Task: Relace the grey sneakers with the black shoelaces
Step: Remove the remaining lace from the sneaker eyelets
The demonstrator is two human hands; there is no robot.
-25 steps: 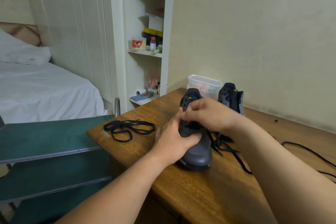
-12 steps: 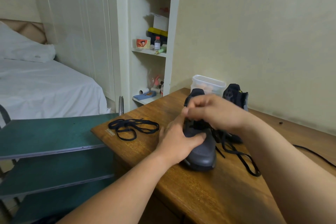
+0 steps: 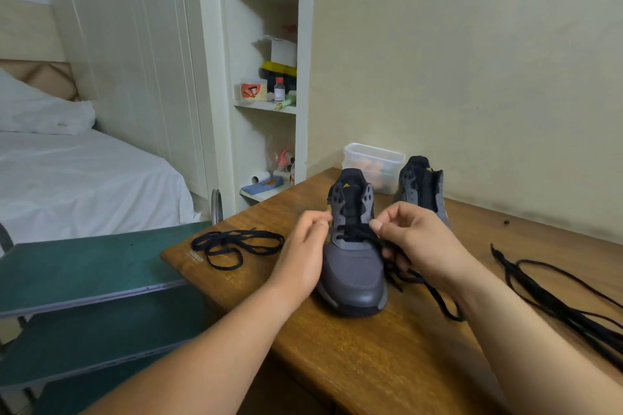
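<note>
Near sneaker (image 3: pixel 354 266) is sitting at the middle of the frame on the wooden desk (image 3: pixel 337 364), toe pointing toward the lower edge. The second sneaker (image 3: pixel 421 185) is standing behind it to the upper right, just beside a clear plastic container (image 3: pixel 374 162).

The black lace (image 3: pixel 357 234) is crossing the lowest eyelets only, and the upper holes are showing bare; judging the relacing early on this shoe.

Right hand (image 3: pixel 414 242) is pinching the lace between thumb and forefinger at the right eyelet row; the remaining fingers are curling over the slack, which is trailing toward the lower right of the shoe.

Left hand (image 3: pixel 303 253) is pressing in at the left eyelet row with its fingers curled into a pinch; whether lace end or flap edge is lying between them, cannot tell, as the fingertips are blurring.

A loose lace (image 3: pixel 236 246) is lying coiled at the desk's left corner, well apart; a lace bundle (image 3: pixel 556 303) is sprawling at the right of the frame.

Step in hand, as judged: feeding the next crossing.

- Should be evening both ends before climbing, so neither is running short at the top.
- Should be keeping the lace flat through each hole, not twisting.
- Should be bracing the shoe so pulling is not dragging it.
- Should be keeping the trailing slack away from the bundle at right, which is inviting tangling.
- Should be snugging each row before moving up.
</note>
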